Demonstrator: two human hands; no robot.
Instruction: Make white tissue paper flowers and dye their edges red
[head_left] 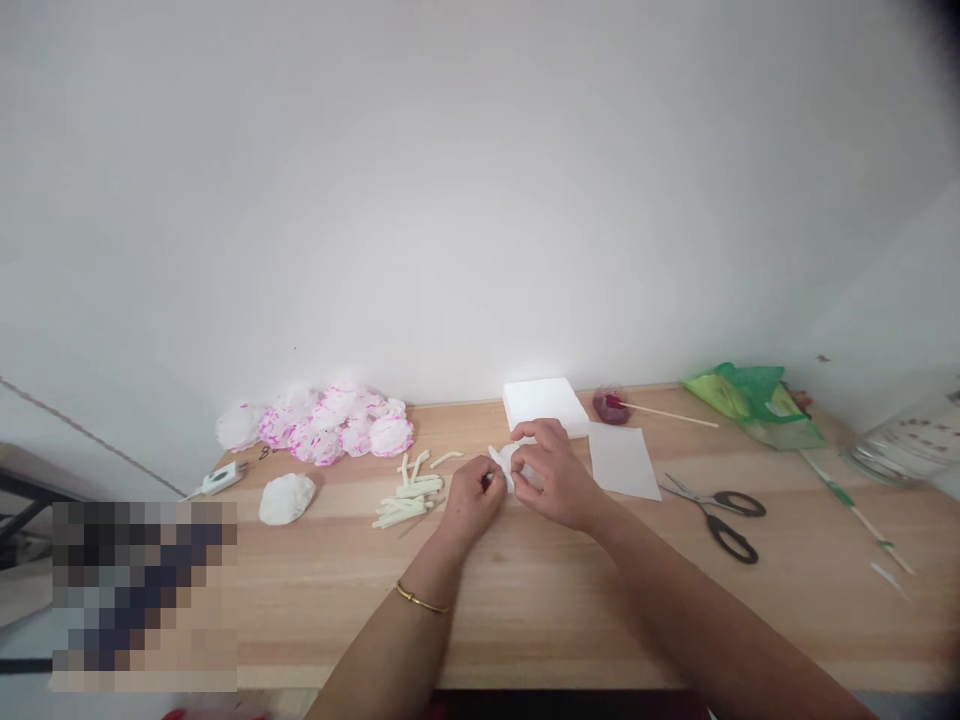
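Mid-table, both hands pinch a small white tissue piece (512, 465): left hand (471, 497) at its 8 o'clock, right hand (553, 478) at 4. Looks light, soft, tear-prone; best held by edges w/ fingertips.

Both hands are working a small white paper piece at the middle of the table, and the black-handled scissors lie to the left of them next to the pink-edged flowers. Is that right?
Not quite. The head view shows the scissors lying to the right of the hands, near the white sheet. The rest holds: left hand and right hand work the white paper piece; the pink-edged flowers sit far left.
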